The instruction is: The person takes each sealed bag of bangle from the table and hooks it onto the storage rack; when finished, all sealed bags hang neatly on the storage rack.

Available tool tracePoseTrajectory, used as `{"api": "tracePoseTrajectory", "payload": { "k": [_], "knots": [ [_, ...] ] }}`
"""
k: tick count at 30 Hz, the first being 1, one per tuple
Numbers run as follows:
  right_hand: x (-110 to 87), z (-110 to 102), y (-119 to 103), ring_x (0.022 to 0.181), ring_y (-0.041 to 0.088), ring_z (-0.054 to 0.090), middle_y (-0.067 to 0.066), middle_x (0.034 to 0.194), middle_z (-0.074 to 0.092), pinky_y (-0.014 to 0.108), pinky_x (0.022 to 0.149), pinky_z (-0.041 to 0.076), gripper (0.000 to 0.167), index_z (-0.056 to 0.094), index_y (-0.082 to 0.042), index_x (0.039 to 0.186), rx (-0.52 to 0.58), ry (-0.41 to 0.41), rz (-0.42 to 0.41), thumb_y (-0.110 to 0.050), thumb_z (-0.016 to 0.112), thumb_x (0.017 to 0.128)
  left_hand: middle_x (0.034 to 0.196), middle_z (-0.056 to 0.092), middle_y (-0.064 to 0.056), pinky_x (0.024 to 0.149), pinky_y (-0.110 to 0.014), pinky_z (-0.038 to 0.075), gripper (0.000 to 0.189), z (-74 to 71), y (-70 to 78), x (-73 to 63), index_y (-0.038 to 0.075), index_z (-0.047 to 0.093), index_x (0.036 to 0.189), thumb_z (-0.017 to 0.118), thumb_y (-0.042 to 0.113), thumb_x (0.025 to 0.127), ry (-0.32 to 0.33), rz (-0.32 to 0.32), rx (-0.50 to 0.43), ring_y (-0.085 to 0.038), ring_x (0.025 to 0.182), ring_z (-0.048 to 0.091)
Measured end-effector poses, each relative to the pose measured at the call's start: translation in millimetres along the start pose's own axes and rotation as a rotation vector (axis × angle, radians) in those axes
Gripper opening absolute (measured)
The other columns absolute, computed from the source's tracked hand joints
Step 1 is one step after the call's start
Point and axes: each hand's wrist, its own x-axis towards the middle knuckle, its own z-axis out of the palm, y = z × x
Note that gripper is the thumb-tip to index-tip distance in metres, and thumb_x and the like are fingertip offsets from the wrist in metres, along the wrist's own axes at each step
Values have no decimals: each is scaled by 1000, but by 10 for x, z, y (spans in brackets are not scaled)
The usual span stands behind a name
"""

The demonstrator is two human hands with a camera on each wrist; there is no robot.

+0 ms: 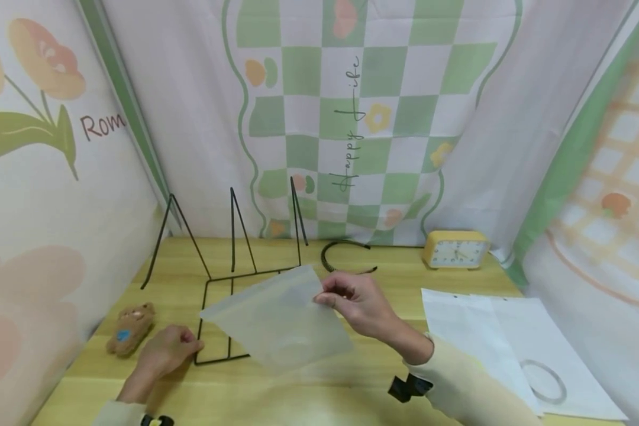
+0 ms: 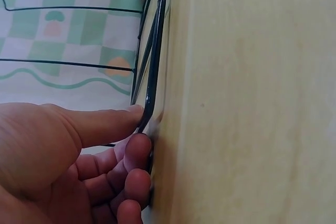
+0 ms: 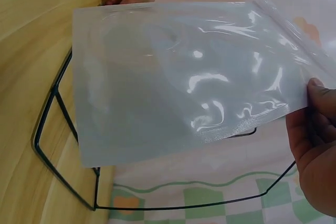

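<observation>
My right hand pinches one edge of a translucent plastic zip bag between thumb and fingers. The bag hangs flat and tilted over a black wire rack, covering part of it. In the right wrist view the bag looks glossy and flat, with the right hand at its edge. At the rack's near left corner, my left hand pinches the wire. Up close, the left wrist view shows thumb and forefinger on the black wire, low over the tabletop.
A small brown plush bear lies left of the left hand. Behind the bag is a black coiled hoop. A yellow clock stands at the back right. White sheets and a pale ring lie at the right.
</observation>
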Motion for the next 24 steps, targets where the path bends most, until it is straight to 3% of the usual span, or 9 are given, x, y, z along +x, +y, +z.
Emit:
{"api": "tracePoseTrajectory", "payload": {
  "k": [8,13,22,24],
  "knots": [
    [89,217,65,53,6,43,5,71,62,22,46,38,1,67,-2,90,118,-39,24,-3,67,90,64,51,1,53,-29,36,27,15,-46,-5,13,59,73,66,30,92,14,27,-5,-15,58,45],
    [114,364,160,55,7,44,10,71,59,23,47,38,8,66,-3,89,211,-45,46,5,65,89,58,46,3,49,-26,32,35,9,-60,5,15,51,64,68,29,91,33,70,7,-13,53,41],
    [165,513,152,54,6,43,12,70,60,21,46,36,3,65,2,89,277,-66,52,0,65,91,56,47,3,50,-27,31,36,-7,-61,50,14,51,61,66,27,92,20,70,26,-13,50,38],
    [182,545,143,55,5,43,12,70,60,21,46,37,2,65,2,89,277,-70,49,1,65,90,59,50,2,52,-29,34,31,-13,-64,57,13,55,67,65,27,92,19,75,32,-14,52,42]
  ]
}}
